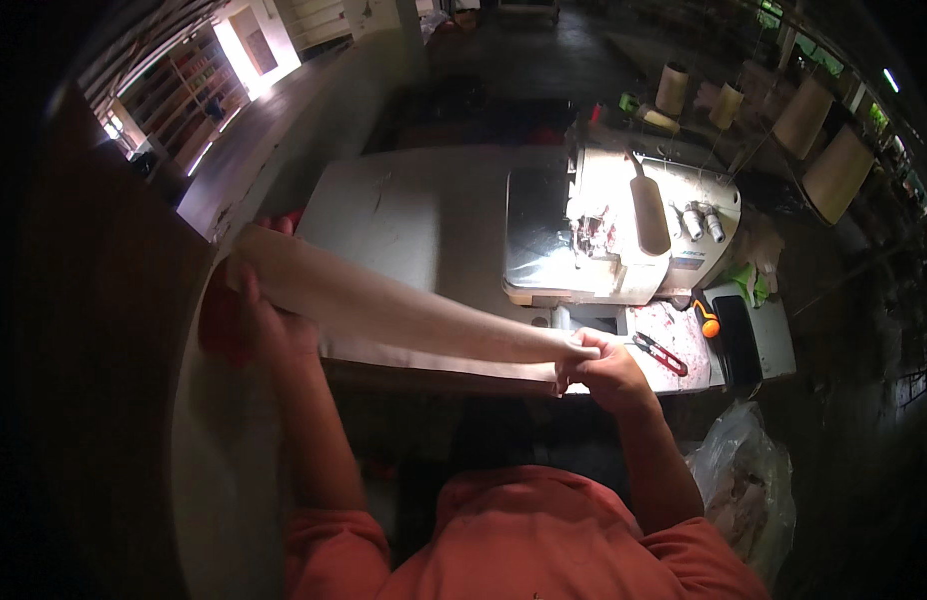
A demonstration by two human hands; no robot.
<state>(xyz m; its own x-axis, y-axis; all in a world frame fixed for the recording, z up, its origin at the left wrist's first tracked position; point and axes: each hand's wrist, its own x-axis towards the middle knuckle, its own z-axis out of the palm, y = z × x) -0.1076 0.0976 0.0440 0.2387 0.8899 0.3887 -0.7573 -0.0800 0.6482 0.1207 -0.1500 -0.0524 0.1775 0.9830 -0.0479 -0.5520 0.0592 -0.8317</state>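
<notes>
A: Item 1, cloth strip (404,315): pale, long, stretching taut between both hands, hanging over the near edge of the counter (404,215), left of the sewing machine (624,230).

B: Hands?

A: Left hand (259,310) is closing on the far end of the strip, up by something red (219,325). Right hand (604,370) is pinching the near end, fingers curled shut on it, just below the machine bed.

B: Handling notes?

A: Judging only: keeping even tension, edges aligned, no twist btwn grips; feeding the pinched end flat toward the needle area looks sensible.

B: Other stock?

A: Red-handled snips (662,352) and an orange item (711,327) lying right of the right hand; thread cones (819,130) standing at back; plastic bag (749,480) sitting lower right.
</notes>
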